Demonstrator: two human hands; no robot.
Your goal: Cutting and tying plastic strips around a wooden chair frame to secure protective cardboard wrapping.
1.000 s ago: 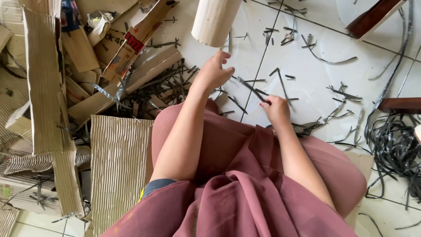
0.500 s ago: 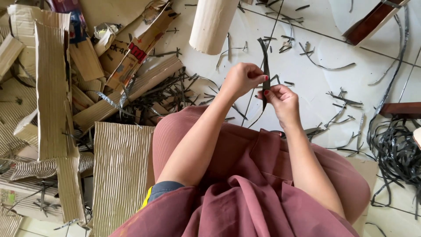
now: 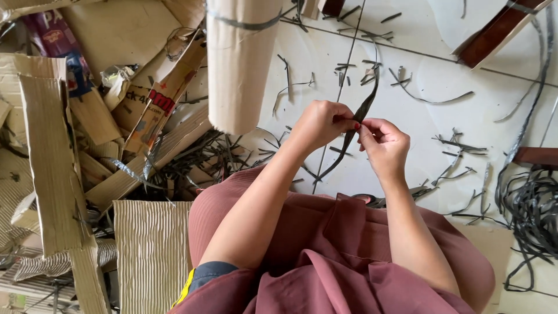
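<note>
Pinching one dark strip (image 3: 361, 114) between them, the left hand (image 3: 321, 124) and right hand (image 3: 383, 145) meet above the lap, over the white tiled floor (image 3: 430, 87). Both sets of fingers are closed on the strip at almost the same spot, thumbs against forefingers, probably so it stays taut and can be worked; its upper end rises free toward the far side and its lower end curves down toward the knees. One cardboard tube (image 3: 238, 64) stands far left of the hands. Corrugated cardboard pieces (image 3: 151, 250) pile up at left, too many to count, and a tangle of dark strips (image 3: 529, 209) lies at right.
</note>
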